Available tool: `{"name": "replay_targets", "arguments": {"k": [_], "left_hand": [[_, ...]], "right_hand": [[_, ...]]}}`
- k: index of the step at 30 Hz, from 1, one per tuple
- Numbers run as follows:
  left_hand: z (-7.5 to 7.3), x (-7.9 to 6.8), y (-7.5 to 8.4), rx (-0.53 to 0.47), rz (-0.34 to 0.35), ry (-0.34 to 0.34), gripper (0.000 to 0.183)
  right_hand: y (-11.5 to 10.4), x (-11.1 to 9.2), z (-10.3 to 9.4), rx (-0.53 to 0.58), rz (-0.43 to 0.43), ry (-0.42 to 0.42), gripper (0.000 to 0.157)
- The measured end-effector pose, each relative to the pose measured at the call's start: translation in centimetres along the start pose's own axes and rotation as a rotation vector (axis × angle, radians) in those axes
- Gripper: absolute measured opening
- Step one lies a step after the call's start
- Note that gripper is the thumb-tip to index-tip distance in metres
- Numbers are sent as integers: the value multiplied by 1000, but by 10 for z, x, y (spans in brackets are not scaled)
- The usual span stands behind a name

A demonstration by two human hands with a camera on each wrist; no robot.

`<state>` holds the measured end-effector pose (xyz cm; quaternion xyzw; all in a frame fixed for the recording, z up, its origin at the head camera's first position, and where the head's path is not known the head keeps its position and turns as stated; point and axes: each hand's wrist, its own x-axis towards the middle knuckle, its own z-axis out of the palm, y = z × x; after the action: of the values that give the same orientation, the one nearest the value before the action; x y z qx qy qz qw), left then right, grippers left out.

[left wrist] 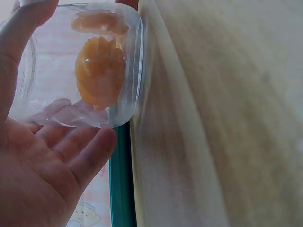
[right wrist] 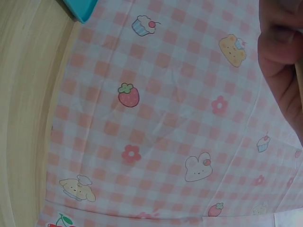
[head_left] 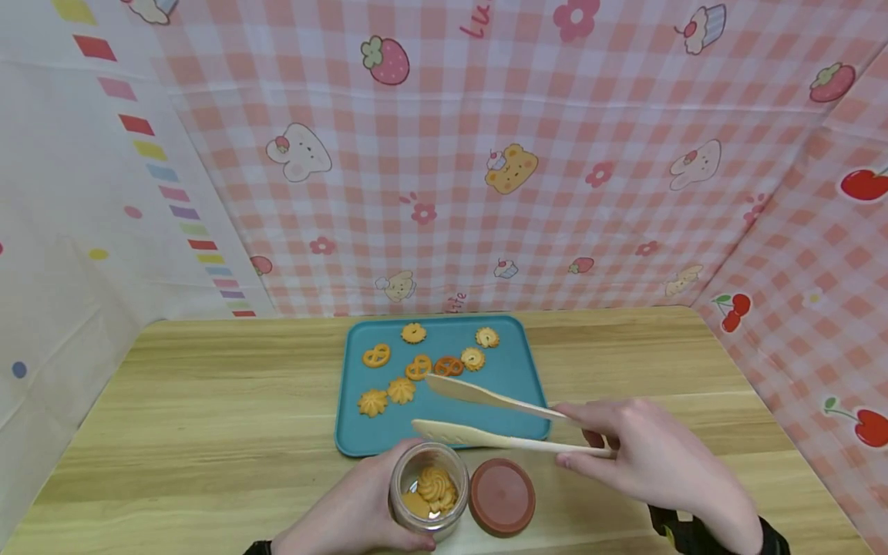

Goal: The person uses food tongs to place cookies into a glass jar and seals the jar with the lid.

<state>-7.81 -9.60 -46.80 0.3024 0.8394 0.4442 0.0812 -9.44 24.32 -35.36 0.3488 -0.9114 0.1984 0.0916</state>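
My left hand (head_left: 354,505) grips a clear jar (head_left: 397,493) at the table's front, its mouth uncovered. Inside are golden cookies (head_left: 437,488), one a ridged swirl; the left wrist view shows them through the jar wall (left wrist: 52,52). My right hand (head_left: 641,455) holds wooden tongs (head_left: 486,397) near their back end, thumb on one arm and fingers on the other. The tongs' arms are spread apart over the front of the blue tray (head_left: 509,378), with nothing between the tips. In the right wrist view only part of the hand (right wrist: 281,61) shows.
Swirled cookies (head_left: 372,402), pretzel-shaped biscuits (head_left: 377,355) and round cookies (head_left: 487,337) lie about the tray. A reddish-brown round lid (head_left: 502,497) lies right beside the jar. Checked pink cloth (head_left: 444,231) hangs behind the wooden table (head_left: 229,401).
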Motion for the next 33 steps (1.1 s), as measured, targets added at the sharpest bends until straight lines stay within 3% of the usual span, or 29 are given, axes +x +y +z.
{"name": "replay_targets", "arguments": {"k": [5,13,20,33], "left_hand": [[0,0,0,-13,15,5,88],[-1,0,0,-12,8,4,88],[-1,0,0,-18,11,-4,87],[-1,0,-1,-16,3,-3,88]], "right_hand": [[4,2,3,-76,97,10,40],[11,7,10,-139,184,19,37],[23,12,22,-197,294,-25,40],[45,15,47,-163,411,-87,46]]}}
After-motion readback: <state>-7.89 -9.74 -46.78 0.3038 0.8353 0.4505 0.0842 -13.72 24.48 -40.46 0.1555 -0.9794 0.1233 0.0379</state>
